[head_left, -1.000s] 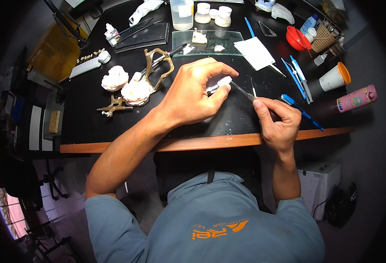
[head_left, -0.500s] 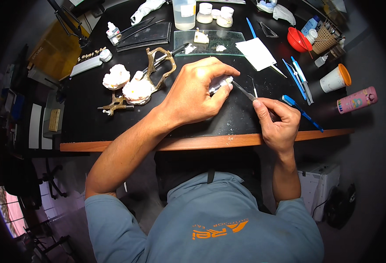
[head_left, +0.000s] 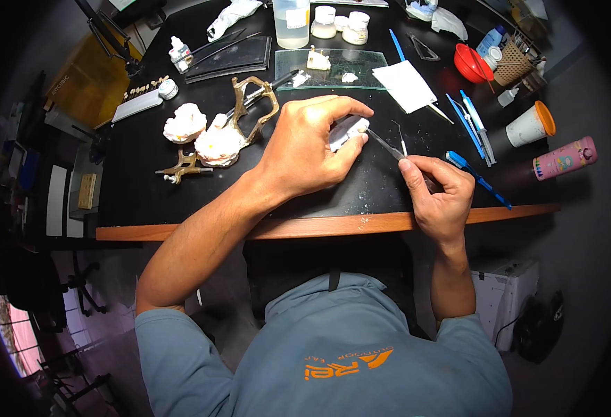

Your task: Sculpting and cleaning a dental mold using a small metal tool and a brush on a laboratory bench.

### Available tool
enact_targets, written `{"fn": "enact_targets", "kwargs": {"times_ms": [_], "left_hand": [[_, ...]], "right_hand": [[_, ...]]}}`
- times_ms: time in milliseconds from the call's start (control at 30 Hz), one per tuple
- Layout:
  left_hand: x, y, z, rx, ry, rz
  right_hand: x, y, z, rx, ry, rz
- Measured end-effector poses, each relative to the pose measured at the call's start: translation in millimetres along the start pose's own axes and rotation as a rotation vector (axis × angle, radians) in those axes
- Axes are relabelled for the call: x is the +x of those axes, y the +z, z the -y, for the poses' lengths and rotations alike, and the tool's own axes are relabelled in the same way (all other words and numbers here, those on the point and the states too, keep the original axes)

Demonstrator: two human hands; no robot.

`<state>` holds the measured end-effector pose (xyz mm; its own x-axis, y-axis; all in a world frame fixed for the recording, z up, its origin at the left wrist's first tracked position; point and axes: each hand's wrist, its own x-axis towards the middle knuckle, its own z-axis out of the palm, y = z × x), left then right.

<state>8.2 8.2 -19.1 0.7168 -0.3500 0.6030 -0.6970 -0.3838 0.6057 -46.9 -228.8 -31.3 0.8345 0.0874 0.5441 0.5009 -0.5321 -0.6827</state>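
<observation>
On the near side of the glass plate (head_left: 364, 61), the left grip (head_left: 312, 142) arches over a white piece (head_left: 348, 133), clamped on it, the piece's long axis slanting up to the right. Near-right of the plate, the curled right grip (head_left: 443, 194) pinches a slim metal tool (head_left: 387, 145) pointing up-left at the piece.

The slim tool (head_left: 386, 145) looks like smooth metal — slightly shiny. The pale casts (head_left: 216, 147) are rough and chalky, as plaster; the frame (head_left: 274, 108) seems brassy metal. The plate (head_left: 362, 61) is glossy glass, the red bowl (head_left: 467, 64) smooth plastic, the desk edge (head_left: 305, 228) — wood.
</observation>
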Motion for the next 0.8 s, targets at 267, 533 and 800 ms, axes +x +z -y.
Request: {"fn": "enact_targets", "kwargs": {"times_ms": [267,533,800], "left_hand": [[-0.1,0.2,-4.6,-0.101,-0.121,0.058],[-0.4,1.1,2.1,-0.012,-0.078,0.083],[-2.6,1.7,11.2,0.118,0.037,0.075]], "right_hand": [[2.5,-0.1,-1.8,0.026,-0.049,0.017],[2.7,-0.6,-2.1,0.011,-0.061,0.039],[1.4,2.9,-4.0,0.018,-0.008,0.082]]}}
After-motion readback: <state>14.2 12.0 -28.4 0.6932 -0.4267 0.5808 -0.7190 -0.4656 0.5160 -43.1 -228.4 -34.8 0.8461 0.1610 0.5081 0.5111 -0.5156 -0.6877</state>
